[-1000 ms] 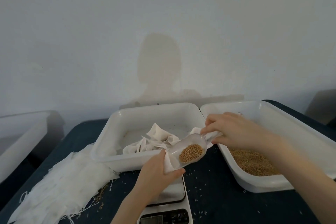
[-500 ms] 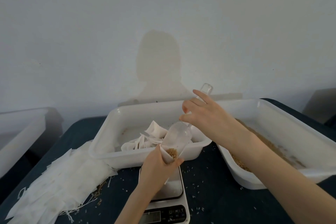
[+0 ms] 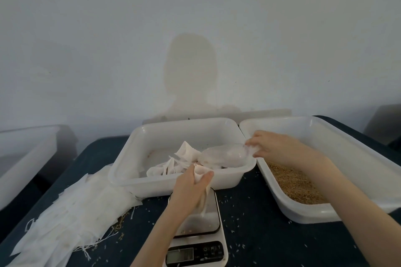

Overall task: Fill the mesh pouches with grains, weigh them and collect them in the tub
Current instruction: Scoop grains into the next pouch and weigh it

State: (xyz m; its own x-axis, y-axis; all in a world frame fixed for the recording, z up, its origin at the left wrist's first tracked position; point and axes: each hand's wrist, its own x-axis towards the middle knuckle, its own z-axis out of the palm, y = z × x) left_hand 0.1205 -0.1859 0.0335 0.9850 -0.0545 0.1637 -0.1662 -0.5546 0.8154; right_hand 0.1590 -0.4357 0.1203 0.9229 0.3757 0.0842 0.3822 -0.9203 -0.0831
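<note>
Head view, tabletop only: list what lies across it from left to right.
Pile of empty mesh pouches → tub with filled pouches → left hand gripping a pouch over the scale → clear scoop → right hand → grain tray.

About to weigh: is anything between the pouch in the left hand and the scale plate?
Nothing visible. The left hand holds the pouch right over the scale, whose plate shows bare. The scoop in the right hand is off over the tub.
</note>
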